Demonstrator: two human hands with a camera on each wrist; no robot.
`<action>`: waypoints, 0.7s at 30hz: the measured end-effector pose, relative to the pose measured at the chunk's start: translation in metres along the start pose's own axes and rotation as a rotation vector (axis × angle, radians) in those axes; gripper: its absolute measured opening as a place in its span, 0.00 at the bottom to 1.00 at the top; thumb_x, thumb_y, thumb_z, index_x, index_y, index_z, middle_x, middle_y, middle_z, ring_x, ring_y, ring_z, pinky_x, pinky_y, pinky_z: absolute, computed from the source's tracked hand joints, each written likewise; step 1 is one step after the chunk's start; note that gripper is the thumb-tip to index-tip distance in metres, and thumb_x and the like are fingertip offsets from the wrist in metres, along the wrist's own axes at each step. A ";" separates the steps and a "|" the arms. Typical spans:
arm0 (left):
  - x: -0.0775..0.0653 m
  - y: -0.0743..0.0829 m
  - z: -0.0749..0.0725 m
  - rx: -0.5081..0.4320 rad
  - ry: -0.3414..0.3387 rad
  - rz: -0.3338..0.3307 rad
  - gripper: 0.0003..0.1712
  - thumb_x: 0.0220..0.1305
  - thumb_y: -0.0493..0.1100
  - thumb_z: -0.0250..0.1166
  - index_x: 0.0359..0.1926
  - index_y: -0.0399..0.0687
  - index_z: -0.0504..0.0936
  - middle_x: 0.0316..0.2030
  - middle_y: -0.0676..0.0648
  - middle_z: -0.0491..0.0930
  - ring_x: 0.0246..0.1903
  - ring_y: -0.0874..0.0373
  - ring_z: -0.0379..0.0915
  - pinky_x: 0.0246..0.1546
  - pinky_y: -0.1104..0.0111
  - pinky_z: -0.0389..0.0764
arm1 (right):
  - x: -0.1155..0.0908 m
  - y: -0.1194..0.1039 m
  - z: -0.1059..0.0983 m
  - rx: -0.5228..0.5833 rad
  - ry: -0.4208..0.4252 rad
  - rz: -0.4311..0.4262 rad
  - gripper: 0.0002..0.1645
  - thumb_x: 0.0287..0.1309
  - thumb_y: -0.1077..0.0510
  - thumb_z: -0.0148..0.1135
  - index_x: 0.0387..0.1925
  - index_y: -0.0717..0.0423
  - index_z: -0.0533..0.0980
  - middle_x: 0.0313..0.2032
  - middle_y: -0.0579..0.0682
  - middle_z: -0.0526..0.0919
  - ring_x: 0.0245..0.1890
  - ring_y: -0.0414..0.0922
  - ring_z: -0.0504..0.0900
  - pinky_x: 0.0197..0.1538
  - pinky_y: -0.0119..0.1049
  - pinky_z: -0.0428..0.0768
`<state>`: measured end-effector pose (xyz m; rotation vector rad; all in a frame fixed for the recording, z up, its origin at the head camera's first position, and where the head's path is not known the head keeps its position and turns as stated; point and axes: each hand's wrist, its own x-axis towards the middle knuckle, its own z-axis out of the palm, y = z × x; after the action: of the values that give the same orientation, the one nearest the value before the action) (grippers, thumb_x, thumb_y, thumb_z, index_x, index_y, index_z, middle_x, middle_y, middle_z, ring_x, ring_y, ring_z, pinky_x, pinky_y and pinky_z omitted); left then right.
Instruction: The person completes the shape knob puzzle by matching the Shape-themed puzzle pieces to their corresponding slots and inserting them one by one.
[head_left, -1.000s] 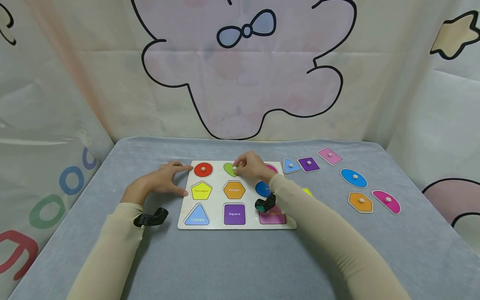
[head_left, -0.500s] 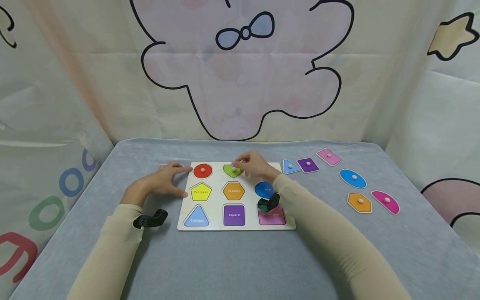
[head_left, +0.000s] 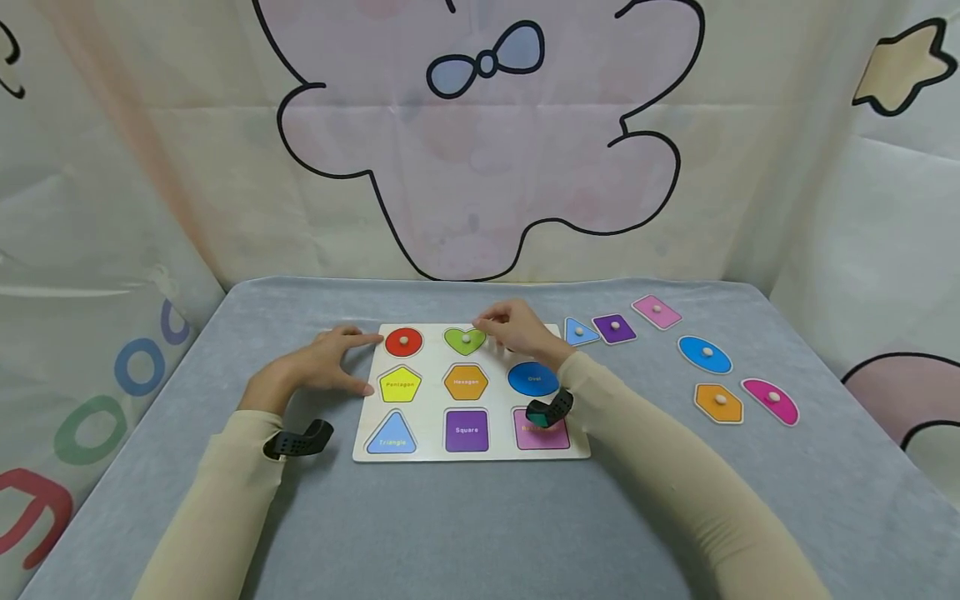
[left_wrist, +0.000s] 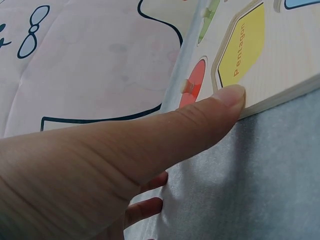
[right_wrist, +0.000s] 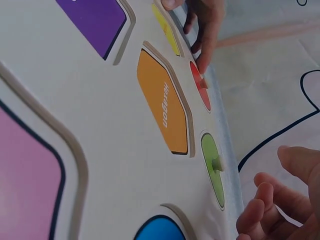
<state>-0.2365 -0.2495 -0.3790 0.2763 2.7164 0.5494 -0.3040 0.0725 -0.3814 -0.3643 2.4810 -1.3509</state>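
A white wooden shape puzzle board (head_left: 431, 417) lies on the cloth in the head view. My left hand (head_left: 318, 362) touches its left edge, with index finger and thumb spread; in the left wrist view the thumb (left_wrist: 200, 122) lies on the edge beside the yellow pentagon slot (left_wrist: 245, 45). The red circle piece (head_left: 403, 342) and green heart piece (head_left: 455, 337), both knobbed, sit in the top row. Just right of the heart hovers my right hand (head_left: 525, 332). In the right wrist view its thumb and fingers (right_wrist: 272, 197) are apart from the heart's knob (right_wrist: 217, 163), holding nothing.
Right of the board lie loose knobbed pieces: a blue triangle (head_left: 582, 332), a purple square (head_left: 614, 328), a pink rectangle (head_left: 656, 312), a blue oval (head_left: 705, 354), an orange hexagon (head_left: 718, 404) and a magenta piece (head_left: 771, 402). A printed curtain (head_left: 480, 208) stands behind the table.
My right hand has let go of the heart's knob and moved slightly right and off it. The heart now lies flat in its slot. My left hand stays at the board's edge.
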 end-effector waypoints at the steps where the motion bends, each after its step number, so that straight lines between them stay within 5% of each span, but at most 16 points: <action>1: 0.000 0.000 0.000 -0.001 0.000 -0.003 0.55 0.53 0.58 0.77 0.78 0.55 0.61 0.75 0.32 0.52 0.71 0.30 0.49 0.67 0.30 0.61 | -0.001 0.000 0.000 -0.002 -0.001 -0.009 0.19 0.70 0.49 0.61 0.52 0.58 0.83 0.30 0.53 0.77 0.24 0.45 0.73 0.24 0.30 0.66; 10: 0.001 0.000 0.001 0.004 0.001 -0.006 0.55 0.53 0.58 0.77 0.78 0.55 0.61 0.75 0.32 0.54 0.71 0.30 0.50 0.66 0.30 0.62 | -0.011 0.001 -0.006 -0.046 0.005 -0.050 0.19 0.71 0.49 0.61 0.52 0.59 0.83 0.37 0.56 0.79 0.26 0.46 0.74 0.29 0.30 0.72; 21: 0.001 0.000 0.001 0.008 0.004 -0.012 0.55 0.53 0.59 0.77 0.77 0.55 0.61 0.75 0.32 0.54 0.71 0.29 0.50 0.66 0.29 0.61 | -0.028 0.010 -0.026 -0.131 0.037 -0.039 0.20 0.71 0.49 0.60 0.54 0.58 0.82 0.45 0.56 0.82 0.47 0.48 0.74 0.39 0.29 0.75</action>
<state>-0.2369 -0.2490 -0.3805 0.2613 2.7232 0.5369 -0.2889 0.1081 -0.3730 -0.4220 2.6134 -1.2235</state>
